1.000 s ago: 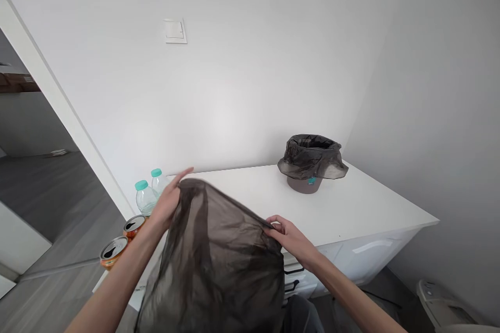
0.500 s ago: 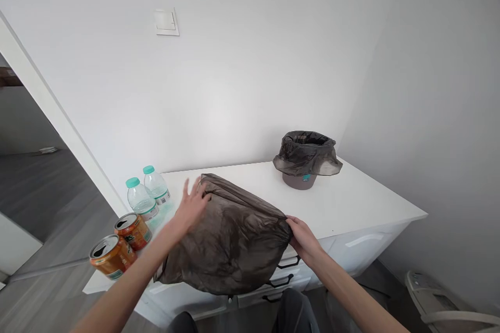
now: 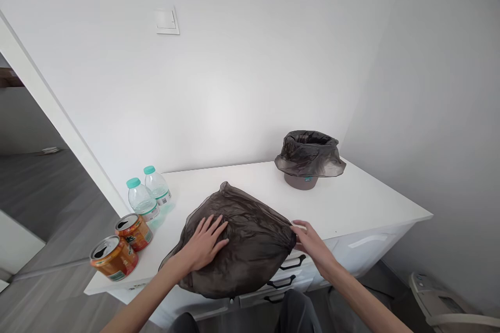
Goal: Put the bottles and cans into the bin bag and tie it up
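Note:
A dark, see-through garbage bag [image 3: 250,250], puffed out, lies over the front edge of the white cabinet top. My left hand [image 3: 205,244] rests flat on the bag, its fingers spread. At the bag's gathered right end, my right hand [image 3: 308,244] grips the bunched plastic between thumb and fingers. Behind and to the right stands a small brownish bin [image 3: 300,182], with another dark bag [image 3: 312,161] lining it and folded out over its rim.
Two orange drink cans [image 3: 114,257], opened, and two clear bottles with teal caps [image 3: 142,200] stand at the left end of the cabinet top [image 3: 371,203]. Black drawer handles [image 3: 281,282] stick out below the front edge. A pale appliance [image 3: 441,291] is at lower right.
My left hand has let go of the bag's upper left edge and come down flat on its middle. That edge has dropped. My right hand still holds the gathered end.

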The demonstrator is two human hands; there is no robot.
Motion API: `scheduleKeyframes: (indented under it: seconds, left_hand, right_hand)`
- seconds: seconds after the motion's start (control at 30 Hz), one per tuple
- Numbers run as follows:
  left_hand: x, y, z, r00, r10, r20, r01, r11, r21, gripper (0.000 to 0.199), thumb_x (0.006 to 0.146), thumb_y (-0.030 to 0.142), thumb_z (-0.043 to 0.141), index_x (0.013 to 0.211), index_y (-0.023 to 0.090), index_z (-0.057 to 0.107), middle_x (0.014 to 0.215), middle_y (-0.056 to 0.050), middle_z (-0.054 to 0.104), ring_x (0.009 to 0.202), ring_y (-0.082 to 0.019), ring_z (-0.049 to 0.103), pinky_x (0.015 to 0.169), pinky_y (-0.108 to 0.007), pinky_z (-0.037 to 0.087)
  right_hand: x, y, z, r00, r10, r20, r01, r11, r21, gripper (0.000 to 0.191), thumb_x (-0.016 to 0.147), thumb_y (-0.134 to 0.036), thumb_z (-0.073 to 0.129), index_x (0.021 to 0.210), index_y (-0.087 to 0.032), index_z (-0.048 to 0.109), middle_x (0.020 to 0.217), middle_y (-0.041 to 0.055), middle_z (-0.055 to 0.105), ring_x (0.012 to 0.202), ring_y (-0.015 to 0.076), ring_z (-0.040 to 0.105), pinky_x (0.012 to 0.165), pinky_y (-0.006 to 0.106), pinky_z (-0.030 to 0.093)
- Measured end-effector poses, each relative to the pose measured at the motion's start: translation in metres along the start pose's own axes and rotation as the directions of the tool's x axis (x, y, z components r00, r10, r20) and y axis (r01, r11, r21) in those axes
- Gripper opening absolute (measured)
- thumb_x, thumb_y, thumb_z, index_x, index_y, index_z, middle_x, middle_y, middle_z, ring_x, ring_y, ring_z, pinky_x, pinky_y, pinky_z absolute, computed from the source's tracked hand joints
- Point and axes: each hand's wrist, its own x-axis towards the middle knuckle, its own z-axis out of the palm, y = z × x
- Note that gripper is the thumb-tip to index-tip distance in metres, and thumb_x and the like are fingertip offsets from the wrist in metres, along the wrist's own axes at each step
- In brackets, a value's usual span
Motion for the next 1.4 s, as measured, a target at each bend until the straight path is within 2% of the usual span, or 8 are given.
scheduleKeyframes:
  seconds: [0.13,0.27,0.4,0.57,0.77,1.0,1.23,1.4]
  left_hand:
    - [0.004,-0.003,-0.017,0.982,-0.062,-0.177,0.067,0.997,0.027,0.047,0.106,0.03,0.035,0.147,0.018,0.056,0.157,-0.016,0.051,0.15,-0.033,0.042,0.122,-0.059,0.033]
    - [-0.014,0.05,-0.046,0.974,0.083,-0.212,-0.116,0.982,-0.148,0.047,0.104,0.035,0.046,0.15,0.026,0.051,0.152,-0.01,0.058,0.142,-0.027,0.052,0.123,-0.049,0.038]
    - [-0.04,0.093,-0.028,0.992,0.105,-0.063,-0.116,0.973,-0.202,0.103,0.084,0.048,0.073,0.166,0.022,0.016,0.168,-0.015,0.034,0.154,-0.035,0.035,0.125,-0.054,0.034]
    - [-0.061,0.07,0.012,0.999,-0.034,0.035,0.035,0.999,-0.021,0.128,0.059,0.011,0.069,0.167,0.022,0.0,0.173,-0.013,0.021,0.16,-0.034,0.016,0.131,-0.058,0.015]
    - [-0.083,0.032,-0.004,0.999,-0.021,-0.024,0.021,0.999,0.037,0.099,0.063,0.001,0.05,0.158,0.021,0.037,0.164,-0.008,0.044,0.152,-0.029,0.039,0.128,-0.055,0.028]
    - [-0.063,0.098,-0.063,0.972,0.219,-0.086,-0.217,0.976,0.035,0.074,0.073,0.001,0.047,0.144,0.022,0.055,0.133,-0.007,0.071,0.133,-0.028,0.06,0.13,-0.056,0.023]
    - [-0.062,0.072,-0.058,0.996,-0.042,-0.082,0.039,0.998,-0.048,0.086,0.067,0.01,0.06,0.15,0.029,0.047,0.135,-0.007,0.069,0.128,-0.034,0.062,0.13,-0.061,0.012]
    - [-0.025,0.002,-0.088,0.971,-0.168,0.169,0.214,0.927,-0.309,0.039,0.071,0.015,0.057,0.106,0.029,0.068,0.093,-0.001,0.078,0.09,-0.027,0.073,0.109,-0.052,0.047]
  right_hand:
    - [-0.009,-0.009,-0.022,0.837,-0.481,0.263,0.546,0.686,-0.482,0.063,0.088,-0.039,0.067,0.146,-0.025,0.046,0.144,0.0126,0.057,0.134,0.0272,0.055,0.111,0.045,0.049]
    - [-0.004,-0.001,-0.03,0.557,-0.471,0.684,0.809,0.119,-0.576,0.08,0.088,-0.018,0.062,0.16,-0.032,0.03,0.166,0.0057,0.036,0.155,0.0271,0.029,0.123,0.049,0.036]
    - [0.002,0.009,-0.013,0.48,-0.512,0.712,0.793,-0.093,-0.602,0.076,0.082,0.0,0.054,0.152,-0.026,0.042,0.148,0.0095,0.054,0.141,0.0284,0.046,0.113,0.047,0.046]
    - [-0.009,-0.003,-0.003,0.432,-0.52,0.737,0.776,-0.202,-0.597,0.054,0.073,0.006,0.056,0.118,-0.023,0.064,0.103,0.0073,0.068,0.105,0.0295,0.061,0.094,0.047,0.053]
    - [-0.026,0.009,-0.017,0.531,-0.596,0.602,0.645,-0.177,-0.744,0.068,0.076,-0.001,0.061,0.139,-0.028,0.057,0.135,0.0127,0.061,0.13,0.037,0.054,0.103,0.054,0.049]
    - [-0.047,0.034,0.023,0.449,-0.548,0.706,0.772,-0.159,-0.615,0.091,0.071,-0.004,0.061,0.156,-0.03,0.042,0.154,0.0082,0.053,0.149,0.038,0.039,0.123,0.064,0.031]
    - [-0.011,0.028,-0.015,0.765,-0.44,0.471,0.635,0.388,-0.668,0.065,0.063,-0.003,0.045,0.118,-0.023,0.074,0.127,0.0091,0.074,0.123,0.0293,0.065,0.11,0.05,0.048]
    - [0.008,0.001,-0.045,0.817,-0.267,0.512,0.546,0.646,-0.534,0.036,0.084,-0.026,0.061,0.117,-0.029,0.074,0.107,0.0025,0.077,0.102,0.0264,0.068,0.092,0.037,0.05]
